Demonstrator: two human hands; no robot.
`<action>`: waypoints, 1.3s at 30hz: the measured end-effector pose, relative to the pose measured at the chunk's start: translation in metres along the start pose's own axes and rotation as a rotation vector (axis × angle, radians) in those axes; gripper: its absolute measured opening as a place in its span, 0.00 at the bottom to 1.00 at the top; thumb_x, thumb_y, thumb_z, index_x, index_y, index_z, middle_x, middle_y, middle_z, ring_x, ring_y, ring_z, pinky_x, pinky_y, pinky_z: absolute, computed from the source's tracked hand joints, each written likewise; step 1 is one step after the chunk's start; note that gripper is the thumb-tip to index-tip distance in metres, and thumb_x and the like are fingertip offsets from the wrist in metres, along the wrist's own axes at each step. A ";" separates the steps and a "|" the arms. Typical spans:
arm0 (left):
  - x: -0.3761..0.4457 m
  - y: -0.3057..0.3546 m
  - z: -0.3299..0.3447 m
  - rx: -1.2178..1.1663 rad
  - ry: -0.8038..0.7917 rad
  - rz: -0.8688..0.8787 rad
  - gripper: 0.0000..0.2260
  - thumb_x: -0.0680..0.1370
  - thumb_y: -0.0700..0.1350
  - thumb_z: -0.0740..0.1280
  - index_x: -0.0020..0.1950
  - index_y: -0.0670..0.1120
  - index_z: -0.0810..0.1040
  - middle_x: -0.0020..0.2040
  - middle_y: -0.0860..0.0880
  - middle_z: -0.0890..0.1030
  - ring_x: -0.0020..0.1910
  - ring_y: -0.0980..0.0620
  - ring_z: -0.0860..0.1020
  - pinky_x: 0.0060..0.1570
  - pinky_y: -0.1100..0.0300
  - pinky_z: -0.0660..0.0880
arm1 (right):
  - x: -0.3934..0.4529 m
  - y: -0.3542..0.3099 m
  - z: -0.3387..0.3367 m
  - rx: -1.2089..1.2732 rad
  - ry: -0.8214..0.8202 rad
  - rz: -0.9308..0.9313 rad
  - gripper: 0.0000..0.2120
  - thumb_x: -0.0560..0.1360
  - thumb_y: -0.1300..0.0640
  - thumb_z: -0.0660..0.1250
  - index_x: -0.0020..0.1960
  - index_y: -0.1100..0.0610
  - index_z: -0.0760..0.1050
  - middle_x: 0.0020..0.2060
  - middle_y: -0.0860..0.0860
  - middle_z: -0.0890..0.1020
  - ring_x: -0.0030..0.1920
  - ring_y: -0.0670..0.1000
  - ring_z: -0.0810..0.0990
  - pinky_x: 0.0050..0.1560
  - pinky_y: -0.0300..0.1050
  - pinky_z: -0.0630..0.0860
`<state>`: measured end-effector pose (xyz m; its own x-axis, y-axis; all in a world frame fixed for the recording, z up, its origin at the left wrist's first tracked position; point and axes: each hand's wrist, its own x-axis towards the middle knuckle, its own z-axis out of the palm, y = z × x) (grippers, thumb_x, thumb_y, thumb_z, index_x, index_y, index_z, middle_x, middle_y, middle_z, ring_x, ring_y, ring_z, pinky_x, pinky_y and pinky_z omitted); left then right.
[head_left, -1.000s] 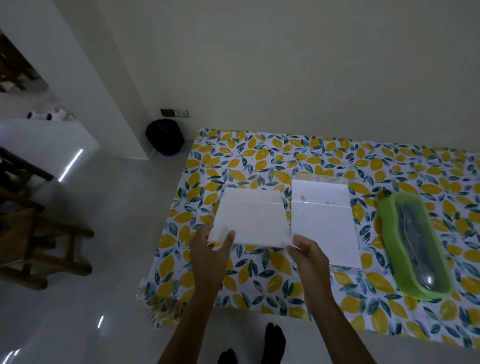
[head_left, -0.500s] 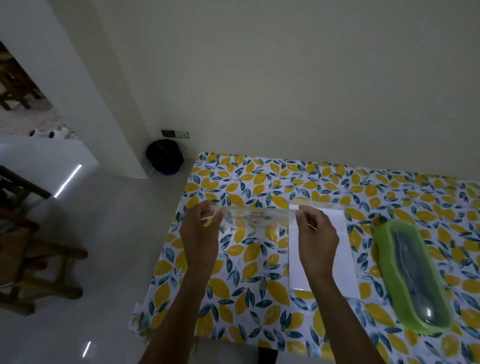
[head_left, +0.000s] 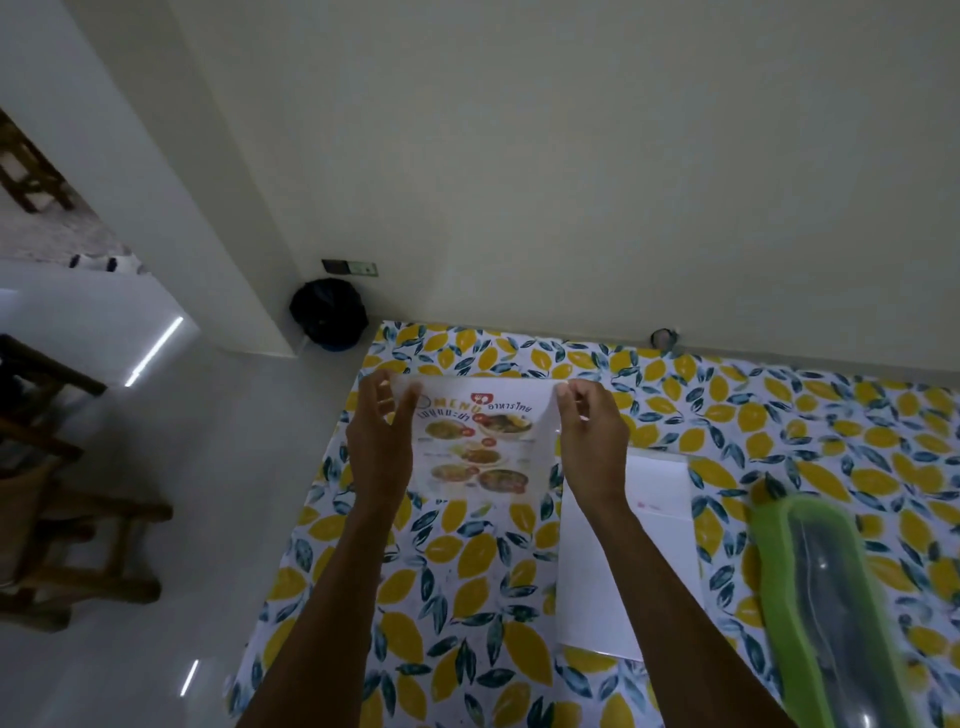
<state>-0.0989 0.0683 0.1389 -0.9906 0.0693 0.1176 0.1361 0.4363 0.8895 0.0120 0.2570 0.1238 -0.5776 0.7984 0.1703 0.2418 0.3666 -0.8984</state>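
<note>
Head view, left hand (head_left: 376, 441), right hand (head_left: 592, 436) pinching menu (head_left: 478, 447) by top corners, over table (head_left: 467, 571) left edge

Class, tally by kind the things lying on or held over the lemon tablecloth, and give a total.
Printed menu sheet: 1
Blank white sheet: 1
Green lidded container: 1
Small round thing by the wall: 1
Total: 4

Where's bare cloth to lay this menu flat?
Widest free patch: the lemon tablecloth below the held menu, from the left table edge to the white sheets. Another lies back right, between the sheets and the wall. Crowded: near right, sheets beside the green container.
</note>
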 end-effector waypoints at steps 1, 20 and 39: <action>0.004 0.000 0.002 0.008 -0.002 -0.010 0.17 0.79 0.55 0.67 0.63 0.47 0.73 0.52 0.50 0.79 0.50 0.51 0.77 0.45 0.59 0.68 | 0.004 0.003 0.003 -0.017 -0.003 -0.012 0.12 0.82 0.48 0.61 0.50 0.55 0.77 0.45 0.50 0.80 0.43 0.47 0.78 0.42 0.38 0.70; 0.010 -0.022 0.022 0.043 -0.027 -0.013 0.14 0.79 0.56 0.67 0.58 0.47 0.74 0.52 0.52 0.79 0.51 0.54 0.77 0.45 0.60 0.73 | 0.001 0.045 0.026 -0.106 -0.056 0.012 0.10 0.83 0.53 0.59 0.53 0.59 0.76 0.49 0.53 0.79 0.48 0.51 0.77 0.47 0.45 0.73; -0.068 -0.113 -0.023 0.208 -0.558 -0.220 0.32 0.82 0.57 0.60 0.81 0.46 0.55 0.80 0.47 0.60 0.77 0.45 0.64 0.71 0.50 0.63 | -0.139 0.121 -0.016 -0.426 -0.483 0.448 0.18 0.79 0.49 0.65 0.63 0.59 0.72 0.58 0.58 0.81 0.58 0.59 0.80 0.55 0.48 0.75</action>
<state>-0.0470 -0.0064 0.0400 -0.8488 0.3908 -0.3561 -0.0156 0.6547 0.7557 0.1344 0.1983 -0.0020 -0.6059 0.6530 -0.4544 0.7536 0.2882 -0.5907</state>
